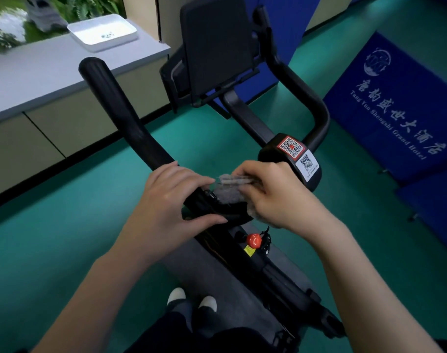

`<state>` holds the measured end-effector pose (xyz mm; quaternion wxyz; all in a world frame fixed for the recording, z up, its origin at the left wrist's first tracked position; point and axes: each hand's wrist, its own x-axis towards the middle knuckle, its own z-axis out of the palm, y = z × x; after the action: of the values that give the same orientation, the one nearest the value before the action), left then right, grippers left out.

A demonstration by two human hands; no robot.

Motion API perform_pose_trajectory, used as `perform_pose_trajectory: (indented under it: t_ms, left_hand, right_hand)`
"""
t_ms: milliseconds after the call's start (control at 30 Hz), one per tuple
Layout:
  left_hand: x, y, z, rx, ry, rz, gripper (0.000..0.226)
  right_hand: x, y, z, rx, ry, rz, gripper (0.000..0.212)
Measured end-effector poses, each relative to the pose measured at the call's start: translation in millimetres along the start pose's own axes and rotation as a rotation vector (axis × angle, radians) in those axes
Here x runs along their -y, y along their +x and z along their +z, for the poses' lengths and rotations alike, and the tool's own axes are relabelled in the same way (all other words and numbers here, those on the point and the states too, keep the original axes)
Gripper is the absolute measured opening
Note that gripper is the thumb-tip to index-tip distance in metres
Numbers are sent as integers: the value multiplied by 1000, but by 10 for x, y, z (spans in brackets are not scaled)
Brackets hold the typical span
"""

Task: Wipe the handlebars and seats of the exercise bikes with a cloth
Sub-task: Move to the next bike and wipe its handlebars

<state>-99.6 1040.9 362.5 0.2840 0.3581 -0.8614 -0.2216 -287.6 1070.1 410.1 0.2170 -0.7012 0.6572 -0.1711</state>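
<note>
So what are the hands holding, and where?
The right hand pinches the grey cloth by its top edge. The left hand rests over the handlebar beside it.

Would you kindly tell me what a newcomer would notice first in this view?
At the centre of the black handlebars, the right hand pinches a grey cloth while the left hand rests on the bar beside it. Just beyond them sit two QR stickers, one framed in red, and a red knob stands out below. Blue mats with white hotel lettering lie at the right.
</note>
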Motion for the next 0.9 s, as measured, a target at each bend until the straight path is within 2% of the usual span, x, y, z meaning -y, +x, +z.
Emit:
perform_pose_trajectory:
  t_ms: [100, 200, 267, 367, 433, 533, 633, 700, 800, 900]
  left_hand:
    - [-41, 32, 7, 32, 31, 18, 55]
    - [-82, 53, 34, 84, 47, 37, 55]
    - [-100, 47, 66, 107, 53, 36, 58]
    - [-138, 45, 138, 133, 78, 45, 55]
    - [-155, 44, 182, 133, 108, 46, 50]
    - [-152, 38, 222, 124, 130, 31, 44]
    - [-151, 39, 236, 117, 143, 25, 42]
    - [-157, 41, 243, 108, 141, 23, 41]
    - [-160, 33, 257, 90, 146, 25, 39]
    - [-156, 24, 269, 82, 156, 28, 39]
  right_hand:
    - [1, -174, 76, -71, 24, -57, 23]
    - [-148, -355, 62, -153, 225, -44, 27]
    - [-345, -512, 86, -375, 347, 46, 26]
    - [-574, -631, 325, -793, 469, 268, 17]
    - [-589, -550, 535, -950, 470, 346, 18]
    - [-469, -459, 805, -1014, 480, 324, 21]
    - [-419, -622, 1009, -992, 592, 322, 20]
    - [-469, -727, 1046, -994, 719, 411, 16]
    - [-656, -581, 996, -1043, 976, 668, 14]
    - [-710, -297, 944, -1047, 1223, 734, 14]
